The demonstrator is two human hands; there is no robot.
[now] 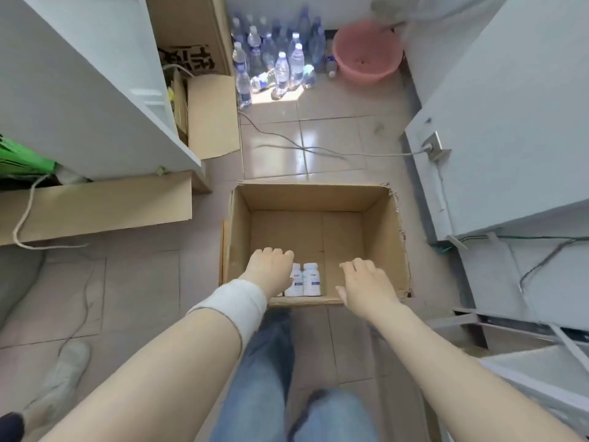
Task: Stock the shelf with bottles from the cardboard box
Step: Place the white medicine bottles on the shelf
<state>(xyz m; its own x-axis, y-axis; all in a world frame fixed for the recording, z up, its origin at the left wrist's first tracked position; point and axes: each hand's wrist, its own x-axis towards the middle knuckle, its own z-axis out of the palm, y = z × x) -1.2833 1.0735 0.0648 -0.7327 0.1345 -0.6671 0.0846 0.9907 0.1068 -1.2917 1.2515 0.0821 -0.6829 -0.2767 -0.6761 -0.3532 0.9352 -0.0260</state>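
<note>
**Bottles nearly gone from open box on tiled floor**

Bottles (pixel 302 280), small and white with pale labels, are seen standing upright side by side against the near wall of an open cardboard box (pixel 385 231), toward its near left corner. Two are clearly shown; whether more are hidden under the left hand cannot be told. The rest of the box floor is bare cardboard. The box is set on a tiled floor (pixel 318 135), just beyond the person's knees in blue jeans (pixel 264 371).

Both arms are reached down into the box. The left hand (pixel 271 269), with a white wrap (pixel 236 304) worn at the wrist, is lowered with fingers curled just left of the bottles; whether anything is gripped beneath it cannot be told. The right hand (pixel 366 282) is held open and empty, fingers spread, above the near right part of the box, apart from the bottles.

White cabinets (pixel 79 90) are seen at left, with flattened cardboard (pixel 95 205) laid along the base. White shelving (pixel 510 122) is seen at right. A cluster of clear plastic water bottles (pixel 277 55) is stood at the far end of the floor, beside a pink basin (pixel 366 52). A grey cable (pixel 318 149) is trailed across the tiles to a plug at right.
</note>
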